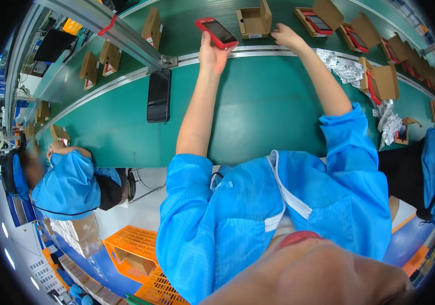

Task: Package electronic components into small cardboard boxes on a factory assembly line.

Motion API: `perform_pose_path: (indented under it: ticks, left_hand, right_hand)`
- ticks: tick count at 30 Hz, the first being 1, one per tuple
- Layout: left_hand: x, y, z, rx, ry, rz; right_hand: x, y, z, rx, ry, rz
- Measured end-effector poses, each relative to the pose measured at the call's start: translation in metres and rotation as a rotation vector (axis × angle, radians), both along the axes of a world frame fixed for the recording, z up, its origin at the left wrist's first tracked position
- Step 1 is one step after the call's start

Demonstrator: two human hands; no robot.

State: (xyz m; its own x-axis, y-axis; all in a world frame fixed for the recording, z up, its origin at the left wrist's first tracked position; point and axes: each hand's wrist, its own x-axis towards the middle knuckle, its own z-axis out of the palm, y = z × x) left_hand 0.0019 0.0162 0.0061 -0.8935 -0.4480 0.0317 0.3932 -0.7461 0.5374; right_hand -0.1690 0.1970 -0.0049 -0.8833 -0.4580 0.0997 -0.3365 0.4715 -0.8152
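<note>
My left hand (213, 57) is closed around a red handheld device (218, 33) with a dark screen, raised and tilted over the rail at the belt's near edge. Just right of it, a cardboard box (254, 24) stands with its lid up and nothing visible inside. Beside that box's right side is my right hand (287, 38), its fingers loosely bent and slightly apart, with nothing seen in them. Further right, another open box (319, 23) holds a similar red device.
A black phone-like device (159, 96) lies on the green table (263, 101) at left. Crumpled silvery-white slips (348, 72) lie at right near an open box (381, 81). A metal post (131, 38) rises front-left. Co-workers sit on both sides; orange crates (133, 249) stand below.
</note>
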Motion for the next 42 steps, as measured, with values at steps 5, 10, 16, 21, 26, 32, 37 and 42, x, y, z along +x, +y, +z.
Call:
perform_pose_path:
  ticks: [5,10,16,21,26,32,37,42]
  left_hand:
    - [0.015,0.003,0.018,-0.181,-0.113,0.184]
    - [-0.001,0.033,0.027,-0.411,-0.263,0.388]
    - [-0.008,0.040,0.025,-0.429,-0.314,0.410]
    - [-0.013,0.048,0.025,-0.415,-0.316,0.398]
    - [-0.015,0.024,0.015,-0.155,-0.309,0.200]
    - [-0.011,0.018,0.022,-0.128,-0.201,0.040]
    - [-0.018,0.048,0.023,-0.194,-0.246,0.015]
    - [-0.007,0.040,0.012,-0.203,-0.139,-0.014]
  right_hand:
    - [0.068,0.013,0.028,0.029,0.411,0.004]
    - [0.113,-0.006,0.061,-0.136,1.137,0.281]
    - [0.100,-0.019,0.051,0.023,1.392,0.275]
    - [0.097,-0.019,0.049,0.142,1.485,0.196]
    - [0.132,0.001,0.046,0.013,1.344,0.460]
    - [0.114,0.058,0.065,-0.158,0.934,0.135]
    - [0.120,0.047,0.064,-0.174,0.879,0.223]
    - [0.098,0.093,0.074,0.174,0.703,-0.127]
